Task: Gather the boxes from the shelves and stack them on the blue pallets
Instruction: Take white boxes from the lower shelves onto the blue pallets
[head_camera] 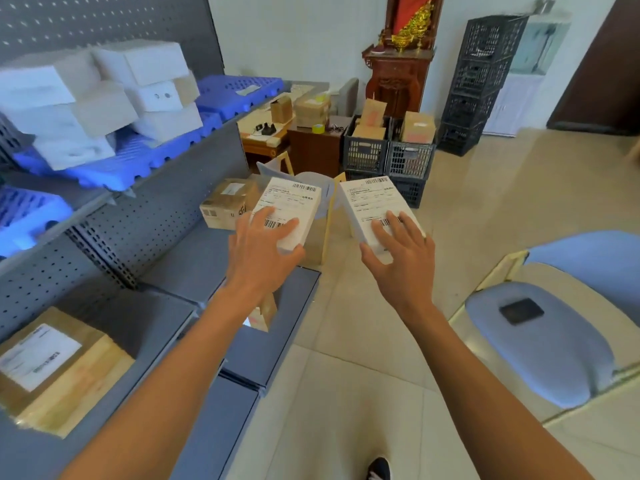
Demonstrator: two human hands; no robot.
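Observation:
My left hand (265,249) grips a white labelled box (289,206) by its near end, fingers over the top. A second white labelled box (375,206) is held the same way by my right hand (401,252). Both boxes hang in the air beyond the end of the grey shelf unit (166,220). On the upper shelf to the left lie blue pallets (138,161) with several white boxes (104,98) stacked on them. A brown carton (52,368) sits on the lower shelf at the near left, another brown carton (225,204) at the shelf's far end.
Black crates (389,155) holding cartons stand ahead on the tiled floor, with a tall stack of black crates (479,81) behind. A wooden cabinet (398,77) and low tables with parcels fill the back. A blue padded seat (540,344) is at the right.

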